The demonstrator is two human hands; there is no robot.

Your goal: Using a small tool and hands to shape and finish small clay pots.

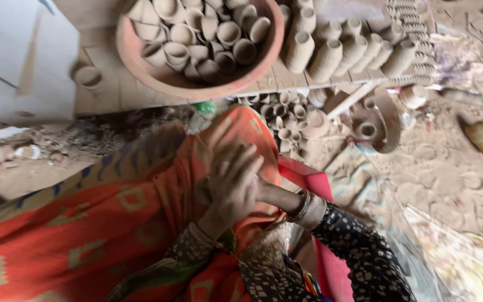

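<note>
Here my left hand [233, 182] lies over my right hand [264, 193], both pressed together above my lap, on the orange patterned cloth [113, 218] that covers my knees. The fingers [241, 162] of the left hand are bent and spread a little; the right hand is almost hidden under it, only the wrist with metal bangles [303, 208] shows. I cannot tell if there is something between the palms, and I cannot tell how the right fingers stand.

In front of me, at the far edge of my knees, stands a low wooden board [107, 84]. On it is a big reddish clay bowl [135, 59], full of small unfired clay cups [197, 33] lying in every direction. One single cup [89, 76] stands alone on the board, left of the bowl. To the right of the bowl, rows of stacked cups [331, 53] lie on their sides, close together up to the board's edge.

Under the board's edge, more little cups [283, 114] are heaped on the ground, and near them a round clay disc with a small cup [371, 124] on it. The sandy ground [448, 179] to my right is open and bare, with round marks in the dust. Just beside my right elbow is a pink-red plastic piece [308, 182]. At the left stands a white panel [18, 56], with no sign that I can read.
</note>
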